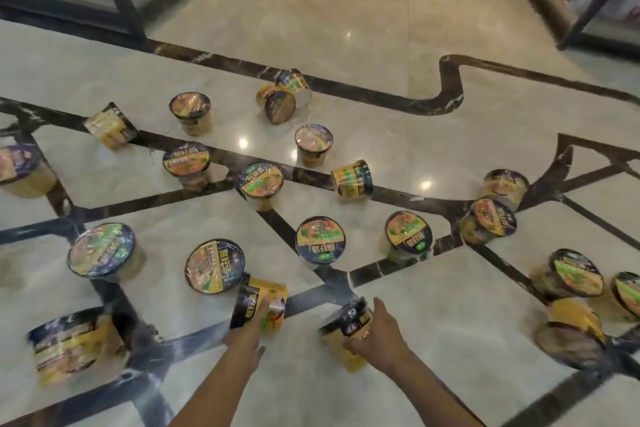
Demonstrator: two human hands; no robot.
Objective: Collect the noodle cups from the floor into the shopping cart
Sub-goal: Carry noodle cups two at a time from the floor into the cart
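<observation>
Gripping one tipped noodle cup (pixel 259 302) in the left hand (pixel 247 333) and another (pixel 346 326) in the right hand (pixel 375 336), fingers clamped round each, the person is evidently lifting two per trip off the floor (pixel 433 322).

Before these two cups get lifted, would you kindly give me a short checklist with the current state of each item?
1. Left hand grips the tipped yellow cup: ok.
2. Right hand grips the near cup by its side: ok.
3. Seals on both held cups intact: cannot tell, blurred.
4. Shopping cart within reach: cannot tell, not in view.
5. Floor cleared of cups: not ok, many remain.
</observation>
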